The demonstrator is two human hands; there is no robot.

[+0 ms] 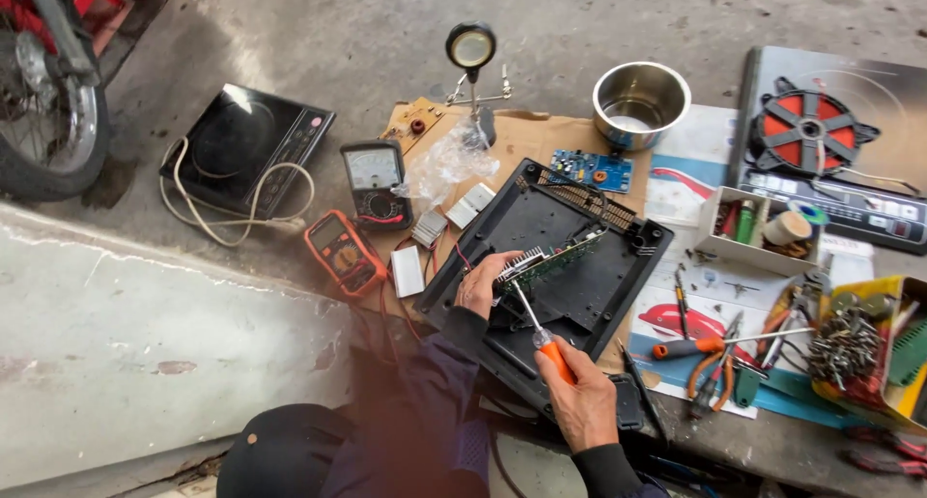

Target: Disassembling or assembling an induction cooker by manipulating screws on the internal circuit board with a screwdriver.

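left hand grips board, tilting it up off tray for access | right hand closed on screwdriver, tip at board underside, frame centre

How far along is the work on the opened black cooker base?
Done, by the look: the black base lies open, without its top. In hand: the left hand tilts up the green circuit board, and the right hand sets an orange-handled screwdriver against it. Left: the board sits in the base, and a blue board lies apart on the cardboard.
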